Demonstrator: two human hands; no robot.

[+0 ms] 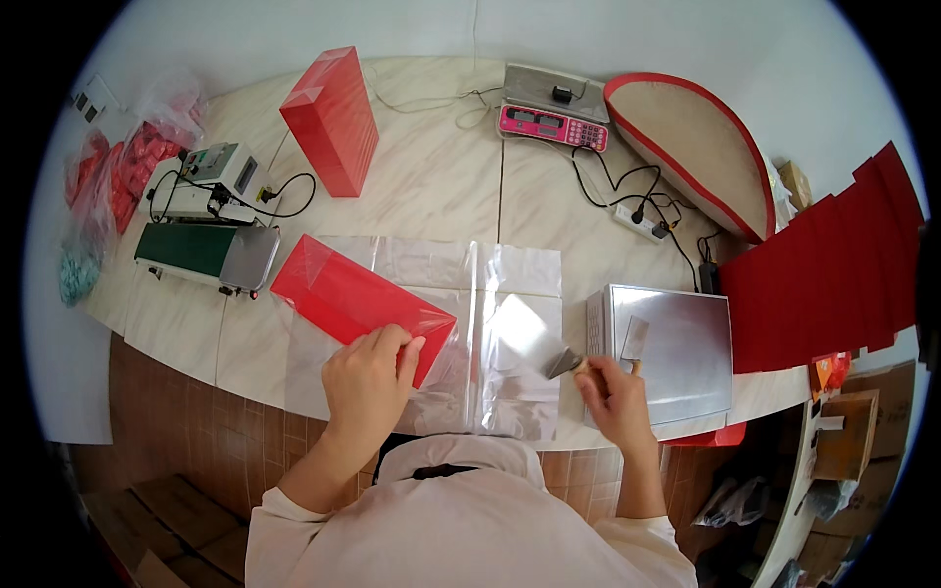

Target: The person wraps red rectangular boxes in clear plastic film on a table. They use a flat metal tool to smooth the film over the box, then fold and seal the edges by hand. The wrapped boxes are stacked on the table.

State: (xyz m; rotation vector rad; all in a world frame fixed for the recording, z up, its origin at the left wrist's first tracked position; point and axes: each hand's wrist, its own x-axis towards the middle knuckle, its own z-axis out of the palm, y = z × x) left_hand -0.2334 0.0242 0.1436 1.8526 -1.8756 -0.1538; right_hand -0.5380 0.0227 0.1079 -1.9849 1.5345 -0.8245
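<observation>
My left hand [371,375] grips the near edge of a red box in clear film [360,288], thumb and fingers at its right end. That box lies at a slant on transparent plastic film sheets [514,411] spread over the table. In my right hand [614,397] is the wooden handle of a wide metal scraper [526,331], its bright blade pointing left over the film; whether it touches the film I cannot tell. Beside that hand, a metal box with a flat top [684,367] carries a smaller scraper [636,338], its handle partly behind my hand.
Left stands a band sealing machine [220,176], near plastic bags of red items [151,154]. Another red box [334,125] stands upright at the back. A pink-fronted scale [551,125], a power strip [638,223] with black cords and stacked dark red sheets [823,272] are rightward.
</observation>
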